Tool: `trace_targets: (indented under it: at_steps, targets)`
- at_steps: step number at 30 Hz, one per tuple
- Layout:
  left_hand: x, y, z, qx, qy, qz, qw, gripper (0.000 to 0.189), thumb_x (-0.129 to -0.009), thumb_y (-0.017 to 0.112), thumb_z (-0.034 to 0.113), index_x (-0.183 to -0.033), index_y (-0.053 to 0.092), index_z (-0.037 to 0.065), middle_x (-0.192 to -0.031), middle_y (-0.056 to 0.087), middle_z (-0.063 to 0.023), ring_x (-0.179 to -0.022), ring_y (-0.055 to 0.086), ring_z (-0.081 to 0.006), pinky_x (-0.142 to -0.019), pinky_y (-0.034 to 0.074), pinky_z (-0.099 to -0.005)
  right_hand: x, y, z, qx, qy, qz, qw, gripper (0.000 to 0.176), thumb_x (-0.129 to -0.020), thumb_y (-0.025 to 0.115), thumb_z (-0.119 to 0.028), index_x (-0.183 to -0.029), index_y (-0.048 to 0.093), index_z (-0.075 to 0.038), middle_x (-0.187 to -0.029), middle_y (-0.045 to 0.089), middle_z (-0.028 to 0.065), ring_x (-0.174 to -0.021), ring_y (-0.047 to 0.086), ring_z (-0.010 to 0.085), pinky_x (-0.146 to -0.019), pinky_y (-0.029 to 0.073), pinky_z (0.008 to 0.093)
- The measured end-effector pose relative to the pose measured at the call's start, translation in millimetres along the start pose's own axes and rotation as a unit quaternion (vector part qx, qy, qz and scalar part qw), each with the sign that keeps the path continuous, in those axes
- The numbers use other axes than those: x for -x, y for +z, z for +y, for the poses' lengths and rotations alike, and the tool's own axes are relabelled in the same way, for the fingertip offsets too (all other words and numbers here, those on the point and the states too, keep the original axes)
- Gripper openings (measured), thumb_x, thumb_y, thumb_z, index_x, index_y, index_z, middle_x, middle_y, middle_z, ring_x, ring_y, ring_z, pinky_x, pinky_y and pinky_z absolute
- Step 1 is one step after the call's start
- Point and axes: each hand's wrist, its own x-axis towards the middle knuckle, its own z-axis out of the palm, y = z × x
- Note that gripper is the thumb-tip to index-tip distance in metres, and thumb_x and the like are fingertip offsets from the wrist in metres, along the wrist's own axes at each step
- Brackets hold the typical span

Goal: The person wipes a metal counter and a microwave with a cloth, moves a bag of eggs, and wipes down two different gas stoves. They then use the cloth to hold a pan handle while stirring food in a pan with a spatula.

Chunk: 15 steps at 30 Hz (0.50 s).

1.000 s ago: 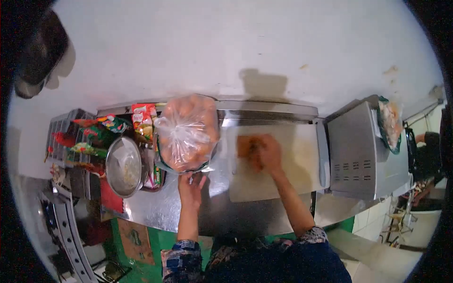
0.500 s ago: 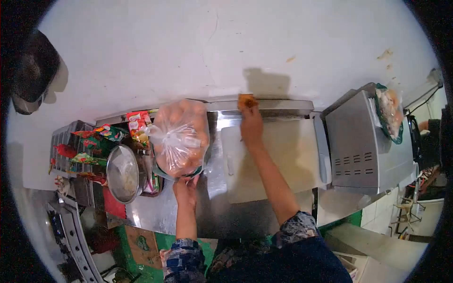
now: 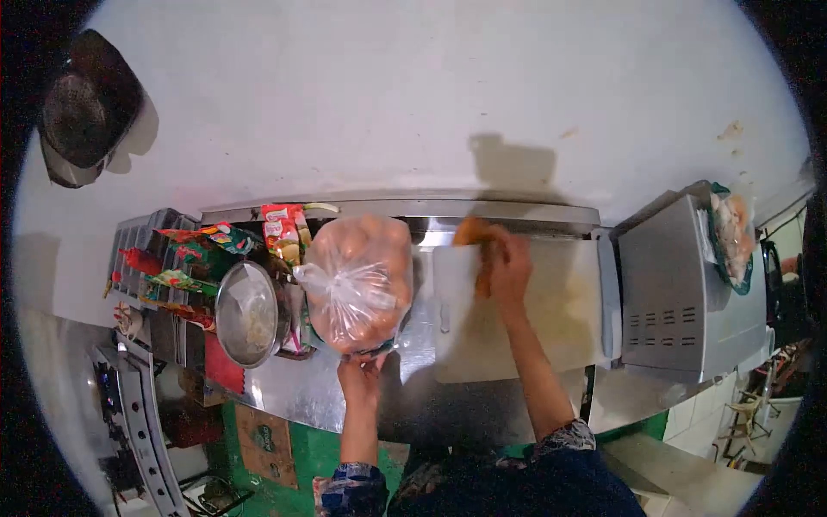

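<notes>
A clear plastic bag of brown eggs (image 3: 366,258), knotted on its near face, sits on the steel counter (image 3: 332,405). Against its lower edge is my left hand (image 3: 357,375), fingers curled onto the underside of the bag. Over the top left part of the white cutting board (image 3: 551,319), my right hand (image 3: 510,267) is closed on an orange-brown cloth (image 3: 472,231). The cloth hangs out on the left of the fingers and is smeared by motion.
Left of the eggs stand a metal bowl (image 3: 246,314), colourful seasoning packets (image 3: 280,228) and a grey rack (image 3: 142,233). A steel box appliance (image 3: 668,284) bounds the board's right side, with a bag (image 3: 730,233) on it. A dark pan (image 3: 90,103) hangs on the wall.
My right hand has come down from the counter's back ledge onto the board with the cloth. My left hand stays at the egg bag. The whole view has shifted somewhat.
</notes>
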Motion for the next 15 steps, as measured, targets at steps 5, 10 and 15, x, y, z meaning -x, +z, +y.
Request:
trace_targets:
  at_steps: [5, 10, 15]
  targets:
    - [23, 15, 7, 0.022, 0.005, 0.024, 0.999, 0.034, -0.077, 0.041, -0.006, -0.111, 0.045, 0.0, -0.109, 0.053, -0.0136, -0.095, 0.058, -0.0273, -0.083, 0.053, -0.0455, -30, 41, 2, 0.011, 0.117, -0.003, 0.993, 0.026, -0.081, 0.055, -0.006, -0.106, 0.06, -0.007, -0.095, 0.055, 0.0172, -0.088, 0.055, 0.0355, -0.077, 0.046, 0.0413]
    - [25, 6, 5, 0.012, 0.012, 0.035, 0.999, 0.034, -0.077, 0.043, -0.004, -0.11, 0.046, 0.003, -0.101, 0.054, -0.011, -0.09, 0.057, -0.0237, -0.082, 0.053, -0.0438, -33, 100, -31, 0.094, -0.152, -0.092, 0.98, 0.024, -0.076, 0.054, 0.001, -0.099, 0.059, -0.003, -0.097, 0.054, 0.0215, -0.089, 0.054, 0.0395, -0.076, 0.046, 0.0442]
    - [23, 3, 1, -0.036, 0.0, 0.051, 0.998, 0.032, -0.078, 0.047, 0.0, -0.109, 0.049, 0.007, -0.093, 0.054, -0.0052, -0.086, 0.055, -0.0181, -0.082, 0.052, -0.0422, -57, 123, -72, 0.122, -0.118, -0.262, 0.95, 0.022, -0.078, 0.048, -0.003, -0.097, 0.058, -0.001, -0.09, 0.054, 0.0206, -0.089, 0.055, 0.0384, -0.078, 0.046, 0.045]
